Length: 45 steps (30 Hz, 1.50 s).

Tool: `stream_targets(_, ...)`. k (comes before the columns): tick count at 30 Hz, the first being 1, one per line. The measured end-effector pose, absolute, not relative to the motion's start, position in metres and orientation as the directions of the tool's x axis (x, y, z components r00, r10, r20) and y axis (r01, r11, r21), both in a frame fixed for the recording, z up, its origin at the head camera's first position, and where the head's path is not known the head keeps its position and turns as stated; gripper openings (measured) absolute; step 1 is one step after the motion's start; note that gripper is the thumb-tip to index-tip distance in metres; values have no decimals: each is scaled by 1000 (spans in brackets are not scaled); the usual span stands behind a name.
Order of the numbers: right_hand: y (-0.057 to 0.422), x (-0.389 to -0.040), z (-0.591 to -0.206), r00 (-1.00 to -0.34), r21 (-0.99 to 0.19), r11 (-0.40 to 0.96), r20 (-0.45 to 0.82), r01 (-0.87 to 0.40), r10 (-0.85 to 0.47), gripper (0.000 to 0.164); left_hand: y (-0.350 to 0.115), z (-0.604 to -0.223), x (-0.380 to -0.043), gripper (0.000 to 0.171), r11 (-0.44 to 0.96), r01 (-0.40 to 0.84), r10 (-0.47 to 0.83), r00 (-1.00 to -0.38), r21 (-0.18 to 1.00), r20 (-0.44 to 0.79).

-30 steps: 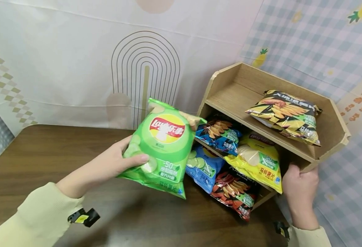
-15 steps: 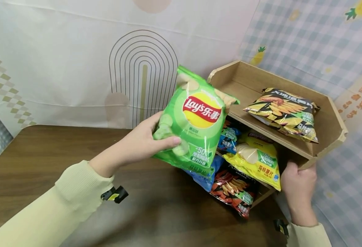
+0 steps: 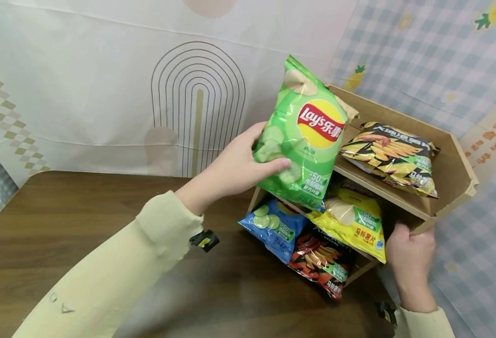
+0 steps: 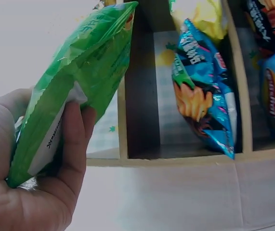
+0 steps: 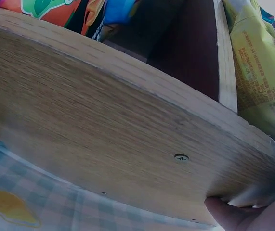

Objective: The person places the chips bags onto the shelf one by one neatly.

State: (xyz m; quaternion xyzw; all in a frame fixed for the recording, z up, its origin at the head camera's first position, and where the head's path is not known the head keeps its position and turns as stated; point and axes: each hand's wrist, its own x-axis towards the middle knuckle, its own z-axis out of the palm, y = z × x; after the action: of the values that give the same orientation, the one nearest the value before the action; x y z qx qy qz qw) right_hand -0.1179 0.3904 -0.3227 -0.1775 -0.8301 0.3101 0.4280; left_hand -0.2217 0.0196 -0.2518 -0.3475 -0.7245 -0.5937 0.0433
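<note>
My left hand [image 3: 245, 162] holds a green Lay's chip bag [image 3: 309, 141] by its lower left side, thumb across the front. The bag overlaps the left part of a wooden shelf [image 3: 453, 180] in the head view. From the left wrist, the green bag [image 4: 82, 72] appears edge-on, fingers behind it, beside the shelf's upper compartment. My right hand [image 3: 410, 263] grips the shelf's right side below the top tier; its thumb [image 5: 229, 211] lies against the wooden side panel [image 5: 103, 110]. A black-and-yellow chip bag [image 3: 393, 155] lies on the top tier.
In the middle tier are a yellow chip bag [image 3: 353, 216] and a blue chip bag [image 4: 200, 91], mostly hidden in the head view. Below sit a light-blue bag [image 3: 273, 227] and a black-and-red bag [image 3: 320, 260]. The shelf stands on a brown table [image 3: 104, 211] near a checked cloth [image 3: 400, 51].
My left hand has carried the green bag rightward and up, from beside the shelf to in front of its upper left part. The right hand and the shelf stay put.
</note>
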Motion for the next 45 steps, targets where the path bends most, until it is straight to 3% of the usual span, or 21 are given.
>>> stream_targets(4, 388, -117, -325, -567, -673, 738, 590, 48, 575, 45, 27, -244, -233, 73, 42, 498, 476, -772, 866, 421)
stream_targets(11, 382, -118, -327, -553, -678, 733, 588, 62, 591, 42, 16, -242, -240, 77, -178, 112, 576, -793, 978, 195)
stream_targets(14, 379, -119, -325, -536, -675, 736, 600, 60, 594, 41, 11, -240, -241, 70, -229, 37, 608, -775, 973, 173)
stream_targets(26, 379, -119, -323, -535, -669, 740, 602, 68, 593, 44, 39, -236, -241, 53, -382, -66, 652, -726, 922, 218)
stream_targets(30, 378, -119, -324, -528, -669, 741, 609, 60, 592, 45, 46, -235, -243, 47, -468, -104, 607, -760, 877, 234)
stream_targets(36, 379, -120, -325, -535, -670, 739, 598, 76, 597, 44, 54, -242, -247, 46, -633, -125, 451, -862, 764, 233)
stream_targets(41, 379, -120, -325, -540, -672, 737, 597, 68, 594, 44, 60, -250, -247, 54, -584, -119, 479, -849, 803, 222)
stream_targets(45, 379, -119, -324, -535, -666, 744, 608, 60, 587, 45, 62, -255, -246, 47, -539, -145, 533, -821, 830, 203)
